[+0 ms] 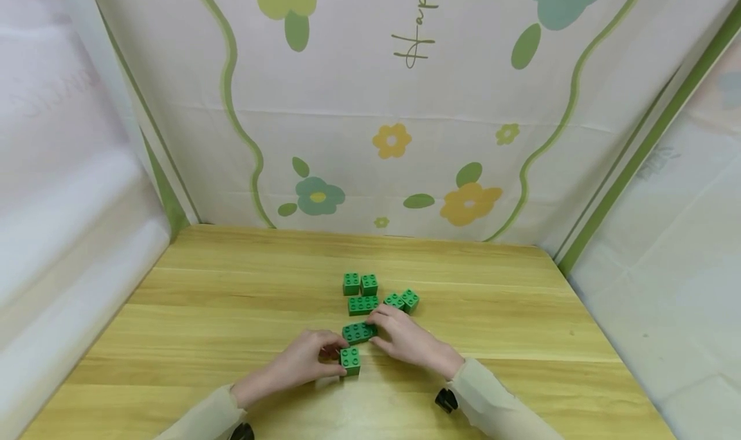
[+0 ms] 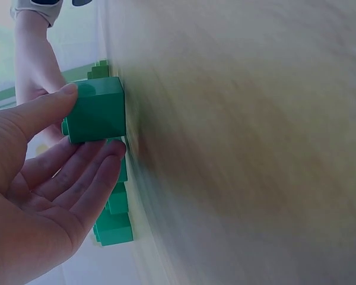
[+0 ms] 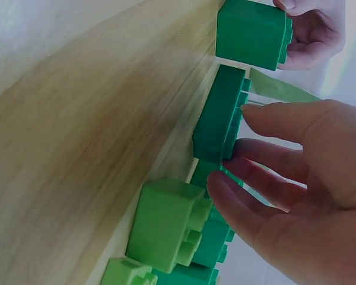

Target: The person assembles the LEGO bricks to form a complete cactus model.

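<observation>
Two hands work among green toy building bricks on the table. My left hand (image 1: 312, 357) pinches a square four-stud brick (image 1: 350, 361) between thumb and fingers; its smooth side shows in the left wrist view. Just beyond lies a long dark green brick (image 1: 357, 332), studs up and slightly angled. My right hand (image 1: 405, 338) has its curled fingers and thumb about the right end of this long brick. In the right wrist view, the thumb (image 3: 255, 116) is by the studs and the fingers at the far side. The square brick and long brick stand apart in that view.
Behind them lies another long brick (image 1: 363, 305), with two square bricks standing beyond it, one of them a square brick (image 1: 351, 284). Two lighter green bricks (image 1: 410, 300) sit to the right, past my right hand. Patterned white cloth (image 1: 347, 118) encloses the wooden table (image 1: 243, 285).
</observation>
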### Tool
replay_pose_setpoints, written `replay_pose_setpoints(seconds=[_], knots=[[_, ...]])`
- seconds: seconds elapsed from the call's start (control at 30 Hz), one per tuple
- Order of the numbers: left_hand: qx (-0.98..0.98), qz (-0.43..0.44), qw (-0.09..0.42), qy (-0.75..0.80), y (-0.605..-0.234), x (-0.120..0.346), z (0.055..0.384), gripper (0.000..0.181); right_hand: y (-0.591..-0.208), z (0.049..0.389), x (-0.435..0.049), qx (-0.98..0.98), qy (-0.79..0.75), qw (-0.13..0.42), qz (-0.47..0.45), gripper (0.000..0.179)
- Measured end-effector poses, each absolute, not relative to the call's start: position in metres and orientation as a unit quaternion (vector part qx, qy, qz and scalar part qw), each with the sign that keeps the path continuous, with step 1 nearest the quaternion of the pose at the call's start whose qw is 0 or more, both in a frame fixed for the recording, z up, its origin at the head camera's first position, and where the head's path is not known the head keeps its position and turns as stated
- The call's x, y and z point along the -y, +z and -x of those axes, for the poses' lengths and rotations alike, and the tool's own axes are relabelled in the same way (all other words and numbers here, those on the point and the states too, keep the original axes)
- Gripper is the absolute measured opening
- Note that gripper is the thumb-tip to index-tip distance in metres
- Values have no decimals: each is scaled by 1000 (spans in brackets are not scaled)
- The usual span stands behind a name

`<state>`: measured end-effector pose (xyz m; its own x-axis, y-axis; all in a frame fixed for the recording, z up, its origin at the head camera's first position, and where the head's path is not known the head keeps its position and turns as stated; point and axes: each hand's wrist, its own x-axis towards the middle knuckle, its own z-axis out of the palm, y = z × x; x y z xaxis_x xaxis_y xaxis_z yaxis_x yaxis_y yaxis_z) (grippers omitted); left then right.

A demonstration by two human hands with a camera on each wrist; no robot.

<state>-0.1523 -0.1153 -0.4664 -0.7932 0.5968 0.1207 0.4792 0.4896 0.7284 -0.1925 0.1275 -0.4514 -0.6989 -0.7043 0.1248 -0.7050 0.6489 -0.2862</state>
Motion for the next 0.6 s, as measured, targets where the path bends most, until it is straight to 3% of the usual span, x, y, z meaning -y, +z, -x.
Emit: replay_pose_setpoints(seconds=[0.2, 0.6], knots=[[-859, -318, 72, 395, -467, 116, 153, 31, -450, 191, -129, 906, 166, 9, -389, 23], [-860, -307, 88, 398, -467, 117, 154, 31, -453, 193, -118, 907, 165, -11, -387, 30]])
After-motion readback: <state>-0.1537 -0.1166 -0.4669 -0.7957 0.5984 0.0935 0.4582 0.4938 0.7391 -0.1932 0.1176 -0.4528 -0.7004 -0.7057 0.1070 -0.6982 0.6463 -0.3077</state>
